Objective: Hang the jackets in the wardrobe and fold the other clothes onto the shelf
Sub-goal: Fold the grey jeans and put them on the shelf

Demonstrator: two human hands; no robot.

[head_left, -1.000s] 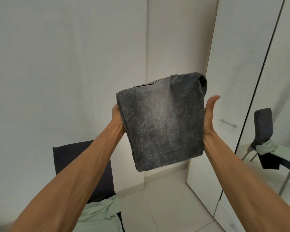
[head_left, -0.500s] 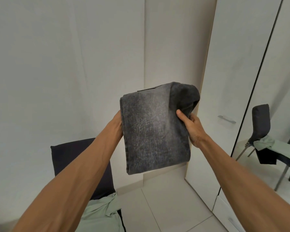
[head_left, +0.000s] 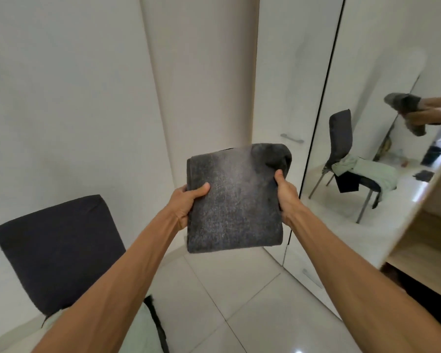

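A folded dark grey garment (head_left: 236, 200) is held flat in front of me, above the tiled floor. My left hand (head_left: 187, 202) grips its left edge with the thumb on top. My right hand (head_left: 285, 192) grips its right edge, thumb pressed on the upper face near a bulging fold. A pale green garment (head_left: 138, 329) lies on the dark chair (head_left: 59, 248) at the lower left, partly hidden by my left arm. The wardrobe's open wooden shelf (head_left: 425, 240) shows at the right edge.
A white wardrobe door with a metal handle (head_left: 292, 138) stands behind the garment. A mirrored door (head_left: 382, 72) to the right reflects the chair, clothes and my hands. White walls fill the left; glossy floor tiles (head_left: 239, 289) lie below.
The garment has come lower and flatter, and my view has turned right. My right hand moved from an open palm at the side to a grip; my left thumb came on top.
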